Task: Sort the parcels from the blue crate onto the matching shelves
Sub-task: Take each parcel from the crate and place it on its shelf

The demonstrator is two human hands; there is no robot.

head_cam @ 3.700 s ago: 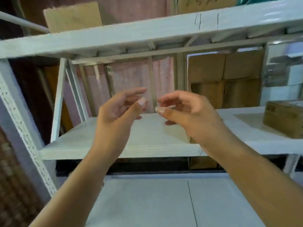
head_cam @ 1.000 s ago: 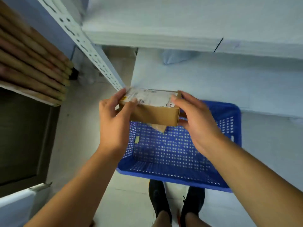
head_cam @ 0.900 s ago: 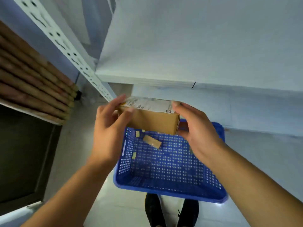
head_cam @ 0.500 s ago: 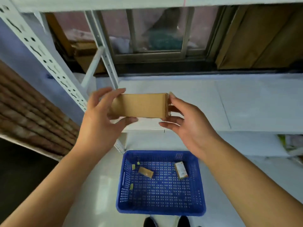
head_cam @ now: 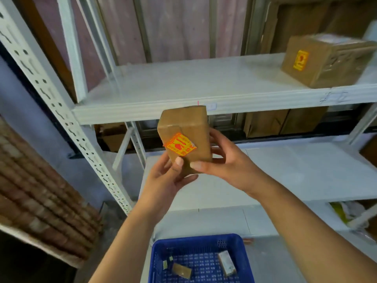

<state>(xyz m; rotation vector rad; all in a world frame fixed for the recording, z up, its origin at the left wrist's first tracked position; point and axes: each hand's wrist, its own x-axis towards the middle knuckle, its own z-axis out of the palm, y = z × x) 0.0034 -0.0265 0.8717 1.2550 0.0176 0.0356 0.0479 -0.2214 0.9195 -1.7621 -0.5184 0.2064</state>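
Note:
I hold a small brown cardboard parcel [head_cam: 184, 127] upright in front of the white shelf rack, an orange-and-red sticker on the face turned toward me. My left hand [head_cam: 166, 180] supports it from below, thumb on the front. My right hand [head_cam: 221, 162] grips its right side and lower edge. The blue crate [head_cam: 157, 260] stands on the floor below, with a small white-labelled box [head_cam: 226, 262] and a flat brown piece [head_cam: 181, 269] in it. A larger brown parcel [head_cam: 324, 60] with a similar orange sticker sits on the upper shelf [head_cam: 183, 82] at the right.
A perforated white upright [head_cam: 61, 111] runs diagonally at the left. A lower shelf [head_cam: 295, 170] lies behind my hands. Brown cardboard boxes [head_cam: 281, 123] stand behind the rack. A ribbed brown surface [head_cam: 36, 190] is at the far left, and bags [head_cam: 346, 213] lie at lower right.
I lifted the parcel out of the crate and raised it to shelf height. Both hands turned it from lying flat to standing on end, so its orange sticker now faces me.

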